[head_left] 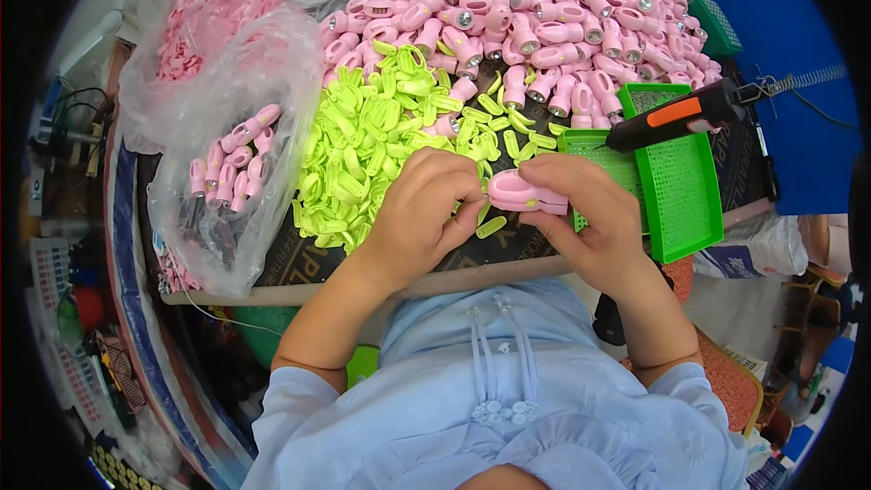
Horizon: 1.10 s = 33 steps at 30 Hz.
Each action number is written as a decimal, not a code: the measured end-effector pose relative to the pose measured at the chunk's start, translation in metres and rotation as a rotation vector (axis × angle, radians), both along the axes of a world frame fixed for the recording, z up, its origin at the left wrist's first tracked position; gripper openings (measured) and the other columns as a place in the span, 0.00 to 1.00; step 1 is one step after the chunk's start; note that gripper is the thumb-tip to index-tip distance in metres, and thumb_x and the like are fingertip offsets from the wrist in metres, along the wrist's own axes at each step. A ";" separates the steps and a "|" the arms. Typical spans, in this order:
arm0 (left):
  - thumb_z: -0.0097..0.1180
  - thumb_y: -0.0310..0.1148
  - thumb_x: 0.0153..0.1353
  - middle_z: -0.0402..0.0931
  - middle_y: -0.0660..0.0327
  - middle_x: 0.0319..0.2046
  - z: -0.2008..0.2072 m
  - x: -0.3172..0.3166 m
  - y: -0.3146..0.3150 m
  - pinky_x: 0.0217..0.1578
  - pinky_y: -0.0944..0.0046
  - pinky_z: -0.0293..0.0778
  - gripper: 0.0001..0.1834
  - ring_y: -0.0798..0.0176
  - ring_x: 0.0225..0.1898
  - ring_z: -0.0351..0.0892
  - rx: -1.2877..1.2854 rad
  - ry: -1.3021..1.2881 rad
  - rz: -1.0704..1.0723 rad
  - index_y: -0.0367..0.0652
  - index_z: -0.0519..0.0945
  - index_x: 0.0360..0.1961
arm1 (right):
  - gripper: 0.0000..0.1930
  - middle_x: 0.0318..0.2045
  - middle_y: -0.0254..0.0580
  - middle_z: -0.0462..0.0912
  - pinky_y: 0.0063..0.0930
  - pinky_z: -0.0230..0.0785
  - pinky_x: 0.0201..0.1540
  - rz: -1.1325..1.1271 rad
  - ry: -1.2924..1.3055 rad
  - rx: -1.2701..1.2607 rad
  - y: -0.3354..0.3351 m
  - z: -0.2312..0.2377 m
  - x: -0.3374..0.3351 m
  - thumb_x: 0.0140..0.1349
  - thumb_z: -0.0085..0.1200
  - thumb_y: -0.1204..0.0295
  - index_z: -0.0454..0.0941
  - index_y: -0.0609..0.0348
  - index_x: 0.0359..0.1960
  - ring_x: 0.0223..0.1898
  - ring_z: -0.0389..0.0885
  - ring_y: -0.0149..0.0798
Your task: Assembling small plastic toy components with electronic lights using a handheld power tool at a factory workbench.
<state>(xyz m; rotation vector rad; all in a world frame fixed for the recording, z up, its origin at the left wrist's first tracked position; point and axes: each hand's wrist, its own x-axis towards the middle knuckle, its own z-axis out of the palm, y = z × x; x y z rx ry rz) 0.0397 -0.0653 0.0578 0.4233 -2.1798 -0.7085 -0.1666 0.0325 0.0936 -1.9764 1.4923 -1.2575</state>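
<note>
I see the right hand [595,218] grasping a pink torch [535,199] in its fingers, above the counter [508,248]. Just beside it, the left hand [426,204] has its fingers curled; I cannot tell whether they hold anything. Clips [349,141] lie heaped beyond, near more torches [581,23].

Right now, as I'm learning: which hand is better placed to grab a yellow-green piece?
Likely the left hand: it's beside the yellow-green pile, while the right hand grips a pink torch. Whether the left pinches something is unclear.
</note>
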 end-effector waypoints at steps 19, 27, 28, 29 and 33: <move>0.65 0.17 0.46 0.74 0.53 0.38 0.016 0.001 -0.010 0.41 0.52 0.72 0.18 0.47 0.37 0.74 -0.137 0.009 -0.086 0.39 0.74 0.39 | 0.23 0.46 0.47 0.83 0.37 0.77 0.49 0.010 0.053 -0.056 -0.005 0.009 0.002 0.50 0.67 0.82 0.80 0.58 0.50 0.48 0.83 0.49; 0.67 0.21 0.48 0.74 0.55 0.36 0.022 0.002 -0.013 0.41 0.53 0.72 0.18 0.49 0.37 0.74 -0.202 0.054 -0.120 0.41 0.74 0.39 | 0.23 0.45 0.47 0.83 0.38 0.77 0.49 0.013 0.051 -0.147 -0.006 0.007 0.001 0.50 0.66 0.82 0.79 0.59 0.50 0.46 0.82 0.49; 0.68 0.22 0.49 0.73 0.56 0.35 0.023 0.003 -0.013 0.40 0.53 0.71 0.17 0.50 0.37 0.74 -0.199 0.080 -0.145 0.41 0.74 0.39 | 0.23 0.45 0.46 0.83 0.38 0.77 0.49 0.015 0.052 -0.164 -0.006 0.008 0.001 0.49 0.66 0.82 0.79 0.59 0.50 0.46 0.82 0.49; 0.68 0.22 0.49 0.73 0.56 0.35 0.024 0.005 -0.013 0.40 0.53 0.71 0.17 0.50 0.37 0.74 -0.201 0.080 -0.142 0.41 0.74 0.39 | 0.23 0.45 0.46 0.83 0.38 0.77 0.49 0.018 0.053 -0.166 -0.005 0.009 0.000 0.49 0.66 0.82 0.79 0.59 0.50 0.46 0.82 0.49; 0.72 0.29 0.49 0.79 0.53 0.46 0.034 -0.004 -0.008 0.48 0.51 0.74 0.23 0.48 0.46 0.79 -0.087 0.074 -0.096 0.40 0.77 0.47 | 0.24 0.46 0.47 0.83 0.38 0.77 0.49 0.036 0.036 -0.190 -0.006 0.011 0.001 0.48 0.67 0.82 0.79 0.59 0.50 0.47 0.83 0.49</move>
